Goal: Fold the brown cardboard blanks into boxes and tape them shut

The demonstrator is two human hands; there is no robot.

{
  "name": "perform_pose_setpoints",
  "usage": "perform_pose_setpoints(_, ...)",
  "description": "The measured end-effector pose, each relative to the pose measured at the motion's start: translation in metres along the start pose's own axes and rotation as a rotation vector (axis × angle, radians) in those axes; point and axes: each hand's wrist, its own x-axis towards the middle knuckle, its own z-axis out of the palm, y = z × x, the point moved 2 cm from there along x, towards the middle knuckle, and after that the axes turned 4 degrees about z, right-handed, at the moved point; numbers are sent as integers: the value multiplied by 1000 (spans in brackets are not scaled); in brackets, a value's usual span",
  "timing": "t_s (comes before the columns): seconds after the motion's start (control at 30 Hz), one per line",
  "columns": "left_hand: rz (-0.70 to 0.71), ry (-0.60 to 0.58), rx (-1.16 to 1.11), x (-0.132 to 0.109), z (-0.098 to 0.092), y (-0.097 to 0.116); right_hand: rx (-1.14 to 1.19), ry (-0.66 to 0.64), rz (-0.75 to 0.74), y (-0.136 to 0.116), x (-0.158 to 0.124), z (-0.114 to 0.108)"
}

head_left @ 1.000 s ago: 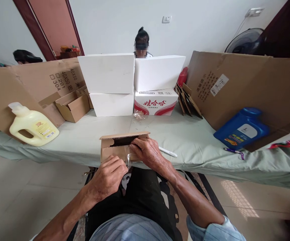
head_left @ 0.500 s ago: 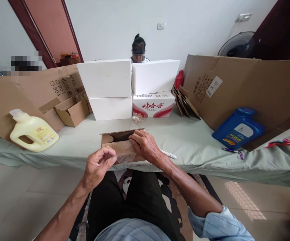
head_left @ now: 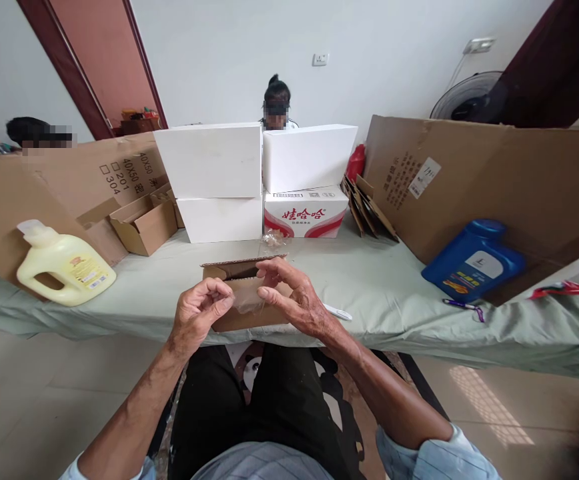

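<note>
A small brown cardboard box stands at the table's front edge, its top open and its back flap raised. In front of its opening hangs a piece of clear plastic film. My left hand pinches the film's left end at the box's near left side. My right hand is over the box's right part, thumb and fingers apart, close to the film's other side. Whether the right fingertips touch the film is hard to see. Just right of the box lies a slim white-handled tool, partly behind my right wrist.
White boxes and a red-and-white carton are stacked behind, with crumpled plastic before them. A yellow bottle is left; a blue bottle and pen are right. Large cardboard sheets flank the table. Another person sits opposite.
My right hand has loosened from the box's edge, its thumb and fingers spreading apart. My left hand still pinches the film and has shifted slightly right.
</note>
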Motion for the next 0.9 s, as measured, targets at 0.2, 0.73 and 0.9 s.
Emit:
perform_pose_setpoints(0.2,12,-25,91,4,4,5,58,-94,105,8,0,5)
perform_pose_setpoints(0.73,-39,5,197,10,12,14,-156,4,-16,6,-3,8)
perform_pose_setpoints(0.9,-24,3,205,9,10,13,-125,5,-9,7,-5,7)
